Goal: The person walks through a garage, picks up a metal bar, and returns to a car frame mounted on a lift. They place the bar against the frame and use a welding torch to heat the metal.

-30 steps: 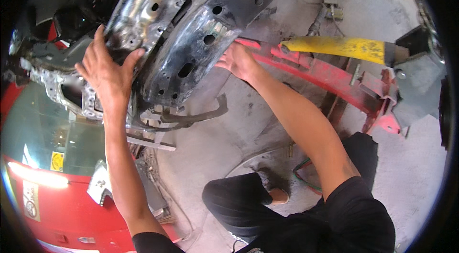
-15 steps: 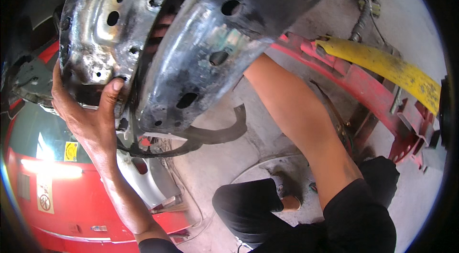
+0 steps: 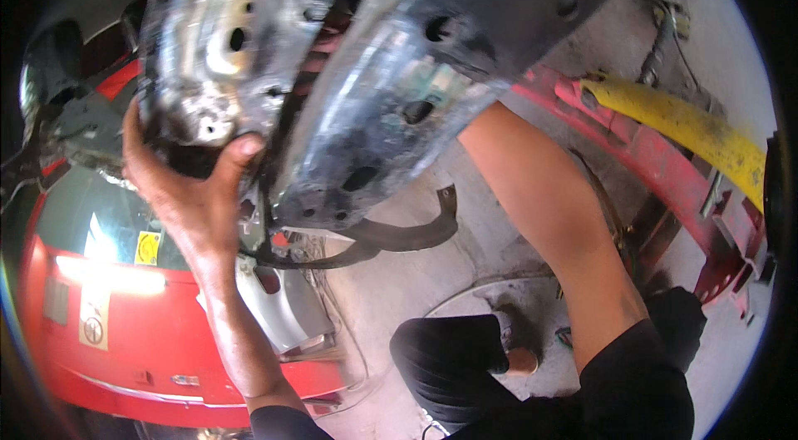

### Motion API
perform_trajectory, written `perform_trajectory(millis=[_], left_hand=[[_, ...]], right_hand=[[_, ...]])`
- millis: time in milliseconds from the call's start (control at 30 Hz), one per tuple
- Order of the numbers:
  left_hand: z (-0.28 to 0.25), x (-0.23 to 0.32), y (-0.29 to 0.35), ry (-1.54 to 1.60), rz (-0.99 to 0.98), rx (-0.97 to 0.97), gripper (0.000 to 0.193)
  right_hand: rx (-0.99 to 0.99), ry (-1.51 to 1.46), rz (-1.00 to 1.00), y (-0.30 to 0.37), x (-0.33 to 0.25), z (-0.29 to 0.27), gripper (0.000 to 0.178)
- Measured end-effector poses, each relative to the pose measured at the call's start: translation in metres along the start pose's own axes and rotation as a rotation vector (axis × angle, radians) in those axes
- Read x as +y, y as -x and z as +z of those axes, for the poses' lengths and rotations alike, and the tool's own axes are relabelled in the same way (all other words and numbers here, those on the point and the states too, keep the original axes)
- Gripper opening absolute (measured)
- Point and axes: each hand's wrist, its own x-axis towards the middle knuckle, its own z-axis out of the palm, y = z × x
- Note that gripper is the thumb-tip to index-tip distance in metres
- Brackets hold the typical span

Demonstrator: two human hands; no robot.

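My left hand [image 3: 198, 186] is clamped round the lower end of a bare metal car body panel [image 3: 258, 53], thumb on the near face and fingers wrapped over its left edge. The panel is scorched and punched with round and oval holes. Right beside it, across a narrow dark gap, hangs a dark grey body panel [image 3: 391, 116] with oval holes and a scraped greenish patch. My right forearm [image 3: 540, 190] reaches up behind this dark panel, which hides my right hand and whatever it touches. A black curved strip [image 3: 416, 232] shows below the panels.
A red car [image 3: 191, 340] with a rear window stands at lower left, a silver-grey body part [image 3: 287, 307] beside it. To the right are a red steel frame [image 3: 615, 140] and a yellow beam [image 3: 682, 124]. A hose [image 3: 478, 284] crosses the concrete floor.
The whole scene has shifted to the right in the view, the panels slightly downward too. My left hand keeps its hold on the metal panel, and my right arm still reaches behind the dark one.
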Motion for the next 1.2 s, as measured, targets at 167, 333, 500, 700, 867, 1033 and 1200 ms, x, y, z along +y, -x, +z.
perform_trajectory(millis=[167,333,500,700,867,1033,1200], left_hand=[[-0.01,0.017,-0.011,-0.137,0.031,-0.021,0.112],[-0.015,0.004,-0.002,-0.186,0.038,-0.023,0.115],[-0.014,-0.002,0.001,-0.159,0.038,0.03,0.113],[-0.02,0.001,0.0,-0.12,0.017,0.011,0.106],[-0.024,0.007,-0.003,-0.139,-0.01,0.003,0.105],[-0.021,0.007,-0.001,-0.165,-0.04,0.015,0.111],[-0.021,0.015,-0.003,-0.159,-0.041,0.025,0.113]], right_hand=[[0.027,0.086,-0.012,0.01,-0.018,-0.006,0.038],[0.07,0.172,-0.004,0.032,-0.018,-0.017,0.038],[0.216,0.319,-0.002,0.088,-0.039,-0.035,0.037],[0.505,0.517,0.179,0.21,-0.043,-0.044,0.032],[0.575,0.647,0.205,0.269,-0.043,-0.035,0.029],[0.492,0.819,0.148,0.267,-0.045,0.016,0.025],[0.336,1.065,0.095,0.253,-0.064,0.059,0.02]])
